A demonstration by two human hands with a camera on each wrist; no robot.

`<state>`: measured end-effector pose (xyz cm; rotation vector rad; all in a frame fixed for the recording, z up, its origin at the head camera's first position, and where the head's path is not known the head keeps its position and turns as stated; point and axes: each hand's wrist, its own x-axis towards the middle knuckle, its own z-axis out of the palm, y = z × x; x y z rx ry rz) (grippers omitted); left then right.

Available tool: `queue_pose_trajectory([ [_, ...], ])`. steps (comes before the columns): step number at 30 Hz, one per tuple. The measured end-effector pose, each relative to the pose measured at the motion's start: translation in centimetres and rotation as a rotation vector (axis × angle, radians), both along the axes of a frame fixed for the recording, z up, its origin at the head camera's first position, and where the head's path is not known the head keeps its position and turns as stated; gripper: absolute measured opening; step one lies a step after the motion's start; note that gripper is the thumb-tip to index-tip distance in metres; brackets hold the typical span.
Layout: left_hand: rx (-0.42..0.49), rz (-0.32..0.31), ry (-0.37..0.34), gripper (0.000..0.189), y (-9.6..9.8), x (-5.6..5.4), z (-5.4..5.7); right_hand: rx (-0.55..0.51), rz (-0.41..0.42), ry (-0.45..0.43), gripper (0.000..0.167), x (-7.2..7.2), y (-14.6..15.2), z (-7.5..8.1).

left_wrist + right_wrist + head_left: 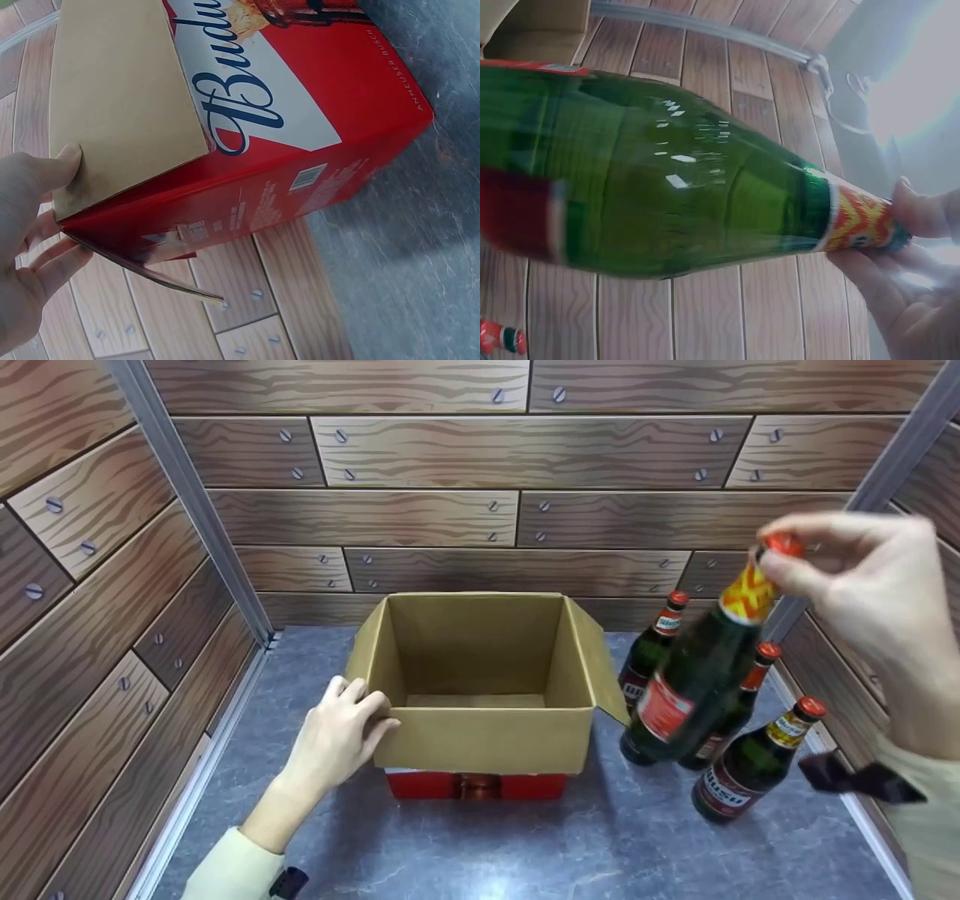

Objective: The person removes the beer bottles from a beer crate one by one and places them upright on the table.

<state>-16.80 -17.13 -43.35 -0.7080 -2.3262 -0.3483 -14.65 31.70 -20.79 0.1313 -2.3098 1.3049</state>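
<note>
In the head view my right hand [877, 585] grips a green glass bottle [694, 682] by its capped neck. The bottle tilts, base toward the box, and has a yellow-and-red neck label and a red body label. The right wrist view shows the fingers [922, 214] and thumb round the neck. My left hand [341, 724] pinches the near left corner of an open cardboard box [487, 739], its flaps folded outward. The left wrist view shows the thumb on the brown flap [124, 97] and fingers beneath, beside the box's red printed side [360, 82].
Several more green bottles with red caps stand right of the box; one bottle [750, 772] is nearest the front. The floor [480, 847] is grey and marble-patterned. Wood-patterned walls [450, 517] with metal edge strips enclose the space on the left, back and right.
</note>
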Motion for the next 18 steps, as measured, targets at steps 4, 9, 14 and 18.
queue_pose_trajectory([
  [4, -0.002, 0.002, -0.008, 0.023, 0.0, 0.1, 0.1, 0.11, -0.026, -0.008, 0.028, 0.7, 1.2, -2.7],
  [9, -0.006, 0.009, -0.01, 0.024, -0.1, 0.1, 0.1, 0.079, -0.022, -0.015, 0.036, 1.5, 2.9, -7.1],
  [14, -0.002, 0.012, -0.006, 0.024, -0.2, 0.1, 0.0, 0.024, -0.048, 0.045, 0.036, 1.9, 3.6, -11.6],
  [18, -0.002, 0.013, -0.019, 0.023, 0.0, 0.1, 0.0, -0.048, -0.11, 0.055, 0.035, 2.1, 3.6, -15.0],
])
